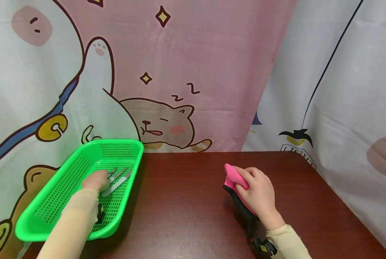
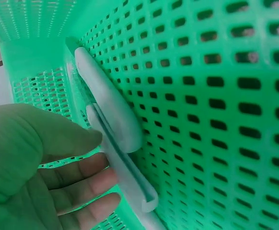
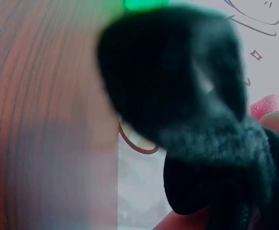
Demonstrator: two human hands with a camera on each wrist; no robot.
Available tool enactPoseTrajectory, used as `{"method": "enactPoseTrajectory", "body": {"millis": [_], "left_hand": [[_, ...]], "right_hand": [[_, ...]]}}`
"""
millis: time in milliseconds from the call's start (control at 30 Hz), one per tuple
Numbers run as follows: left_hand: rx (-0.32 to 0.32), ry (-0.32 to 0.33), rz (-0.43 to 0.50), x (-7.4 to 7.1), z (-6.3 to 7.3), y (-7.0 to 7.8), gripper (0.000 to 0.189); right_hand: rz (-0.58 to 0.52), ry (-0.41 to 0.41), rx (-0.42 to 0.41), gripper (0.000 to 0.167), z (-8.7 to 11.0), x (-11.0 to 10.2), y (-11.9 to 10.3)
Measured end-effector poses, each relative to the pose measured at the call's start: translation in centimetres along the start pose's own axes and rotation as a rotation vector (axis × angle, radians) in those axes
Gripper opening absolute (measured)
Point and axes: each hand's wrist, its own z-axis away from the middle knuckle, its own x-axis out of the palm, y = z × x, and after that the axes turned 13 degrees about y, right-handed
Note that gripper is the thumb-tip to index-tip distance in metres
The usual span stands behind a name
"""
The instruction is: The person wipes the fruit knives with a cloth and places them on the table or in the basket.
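Observation:
My left hand [image 1: 97,180] reaches into a green plastic basket [image 1: 135,144] at the left of the table. Several slim knives [image 1: 117,186] with pale handles lie inside, along the basket's right wall. In the left wrist view, the thumb and loosely bent fingers of that hand [image 2: 58,163] come up to one pale handle [image 2: 125,172], with a gap between them; another pale handle [image 2: 108,100] lies beside it. My right hand [image 1: 259,190] grips a pink cloth item [image 1: 232,176] with a black edge [image 1: 241,207], held at the table's right. A blurred black strap [image 3: 158,72] fills much of the right wrist view.
A dark brown wooden table [image 1: 180,201] lies under the basket and both hands. Behind it hangs a printed curtain [image 1: 212,72] with cartoon animals, and a white curtain [image 1: 351,90] runs along the right side. The perforated basket walls rise around the left hand.

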Motion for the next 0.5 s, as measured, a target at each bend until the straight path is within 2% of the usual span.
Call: {"method": "enactPoseTrajectory", "body": {"millis": [100,300,500], "left_hand": [[-0.005,0.018,0.005,0.0,0.0,-0.1,0.008],[0.030,0.068,0.021,-0.6,0.0,0.0,0.010],[0.061,0.127,0.063,-1.6,0.1,0.5,0.032]], "right_hand": [[0.001,-0.002,0.006,0.053,0.0,0.0,0.0],[0.003,-0.008,0.006,0.052,0.0,-0.1,-0.1],[0.003,-0.010,0.003,0.053,0.0,-0.2,-0.1]]}}
